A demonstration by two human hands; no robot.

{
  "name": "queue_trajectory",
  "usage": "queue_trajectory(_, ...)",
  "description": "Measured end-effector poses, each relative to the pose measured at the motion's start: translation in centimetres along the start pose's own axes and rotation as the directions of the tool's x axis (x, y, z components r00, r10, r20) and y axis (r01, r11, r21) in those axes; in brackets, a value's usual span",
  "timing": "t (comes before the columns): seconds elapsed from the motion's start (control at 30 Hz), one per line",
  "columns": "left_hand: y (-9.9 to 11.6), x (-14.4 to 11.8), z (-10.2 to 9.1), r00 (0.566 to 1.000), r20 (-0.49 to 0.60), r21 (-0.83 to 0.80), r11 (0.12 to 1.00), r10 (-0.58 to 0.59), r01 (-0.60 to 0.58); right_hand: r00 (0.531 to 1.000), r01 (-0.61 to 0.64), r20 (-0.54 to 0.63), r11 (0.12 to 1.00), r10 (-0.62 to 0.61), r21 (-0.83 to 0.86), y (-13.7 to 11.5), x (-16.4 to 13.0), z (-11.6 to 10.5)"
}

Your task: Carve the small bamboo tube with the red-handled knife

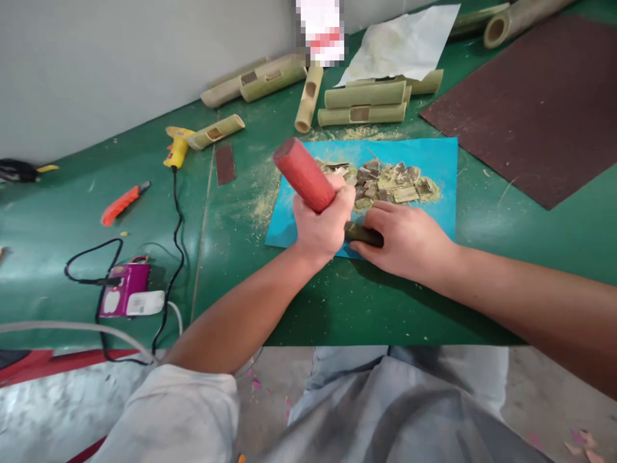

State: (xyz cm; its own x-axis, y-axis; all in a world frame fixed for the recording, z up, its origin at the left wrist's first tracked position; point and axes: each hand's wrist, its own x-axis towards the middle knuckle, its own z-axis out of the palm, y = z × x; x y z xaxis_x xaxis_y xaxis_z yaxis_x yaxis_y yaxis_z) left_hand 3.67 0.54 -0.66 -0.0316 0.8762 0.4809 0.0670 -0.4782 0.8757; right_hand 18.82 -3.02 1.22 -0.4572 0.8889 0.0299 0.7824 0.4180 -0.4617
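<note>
My left hand (324, 215) is closed around a thick red cylindrical handle (303, 172) that slants up to the left; whatever its other end carries is hidden behind the fist. Beside it, my right hand (407, 235) grips a dark green bamboo piece (362, 233), pressing it down over the front part of a blue sheet (441, 222). The bamboo's left end meets my left fist. Just beyond both hands, a pile of brown and pale chips (380, 180) with sawdust lies on the sheet.
Cut bamboo tubes (366, 95) with notches lie along the back, partly under white paper (400, 42). A brown board (544, 109) is at the right. On the left are a yellow glue gun (180, 146), orange cutter (123, 204), purple power adapter (125, 289) and trailing cables.
</note>
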Motion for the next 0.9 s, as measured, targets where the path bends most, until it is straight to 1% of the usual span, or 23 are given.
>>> queue_trajectory(0.1, 0.14, 0.2, 0.31, 1.0, 0.004, 0.036, 0.999, 0.008, -0.008, 1.0, -0.002, -0.002, 1.0, 0.002, -0.026, -0.02, 0.05, 0.0)
queue_trajectory(0.2, 0.21, 0.25, 0.32, 0.996, 0.038, 0.088, 0.993, 0.075, -0.079, 1.0, 0.001, -0.001, 0.999, -0.001, -0.037, 0.0, 0.03, -0.04)
queue_trajectory(0.3, 0.08, 0.17, 0.13, 0.992, 0.061, 0.111, 0.987, 0.108, -0.114, 1.0, 0.002, 0.011, 0.999, -0.001, -0.047, 0.03, 0.0, -0.08)
queue_trajectory(0.47, -0.22, 0.08, -0.1, 0.991, 0.057, 0.14, 0.982, 0.118, -0.125, 1.0, 0.01, 0.007, 0.998, -0.01, -0.058, -0.04, 0.0, -0.1)
queue_trajectory(0.57, -0.19, 0.1, -0.14, 0.994, 0.039, 0.167, 0.98, 0.1, -0.105, 1.0, 0.006, 0.009, 0.997, -0.005, -0.071, -0.12, -0.04, -0.16)
queue_trajectory(0.63, -0.09, 0.15, -0.16, 0.995, 0.048, 0.169, 0.982, 0.082, -0.089, 1.0, 0.002, 0.012, 0.997, -0.001, -0.071, -0.12, -0.05, -0.2)
queue_trajectory(0.7, 0.01, 0.25, -0.18, 0.992, 0.085, 0.153, 0.983, 0.09, -0.102, 1.0, 0.003, 0.012, 0.998, -0.002, -0.06, -0.05, -0.01, -0.2)
queue_trajectory(0.9, -0.24, 0.52, -0.3, 0.966, 0.195, 0.09, 0.978, 0.167, -0.187, 0.999, 0.043, 0.005, 0.999, -0.043, 0.03, 0.54, 0.13, 0.05)
